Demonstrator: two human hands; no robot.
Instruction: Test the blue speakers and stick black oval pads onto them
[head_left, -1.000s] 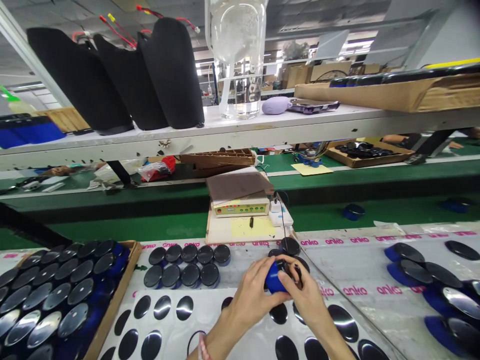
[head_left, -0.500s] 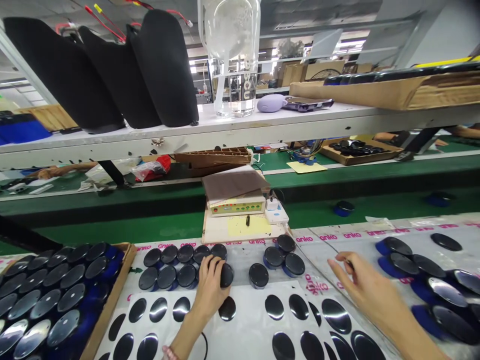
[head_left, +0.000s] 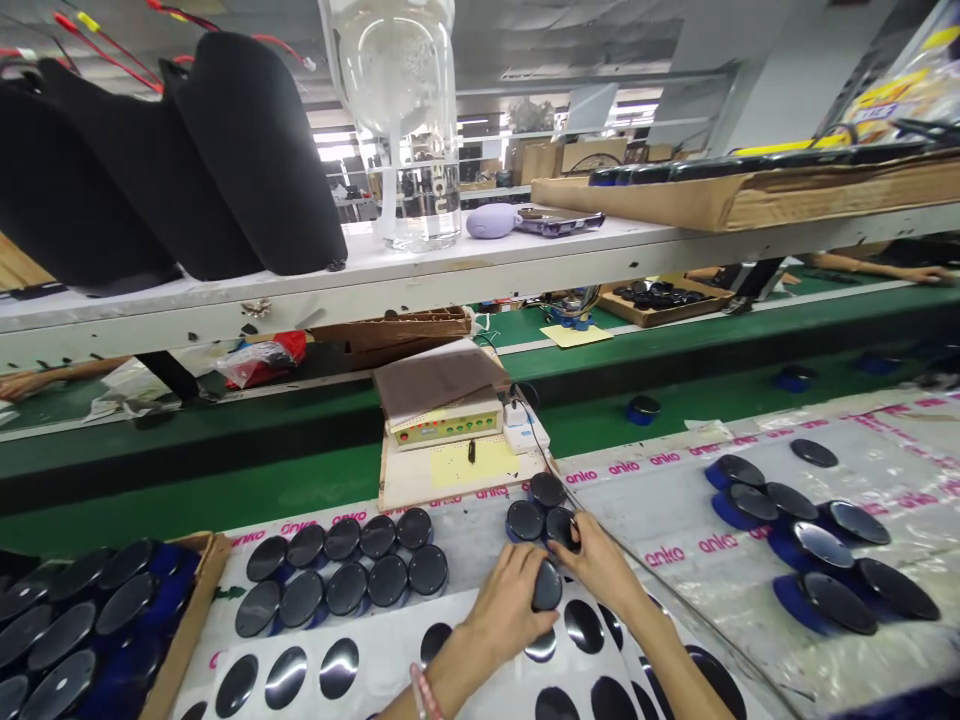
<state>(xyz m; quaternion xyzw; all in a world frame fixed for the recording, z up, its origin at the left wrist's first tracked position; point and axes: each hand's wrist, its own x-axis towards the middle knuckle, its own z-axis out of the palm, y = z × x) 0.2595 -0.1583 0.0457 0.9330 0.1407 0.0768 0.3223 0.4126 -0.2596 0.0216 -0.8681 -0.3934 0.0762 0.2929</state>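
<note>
My left hand is closed round a round black-topped part, above the edge of the white sheet with glossy black discs. Just right of it, my right hand has its fingers curled on a second black-topped part; its fingertips are partly hidden. Two more such parts, one of them a black-topped part, stand directly behind my hands. To the left, several black-topped parts stand in two rows on the bench.
A cardboard tray full of blue, black-topped parts stands at the left. More parts sit at the right on plastic film. Behind are a control box, a green belt and a shelf bearing a clear jug.
My left hand has moved right, away from the rows, where the part it was on now stands. My right hand has come left from the open bench onto the small group. The view has turned right.
</note>
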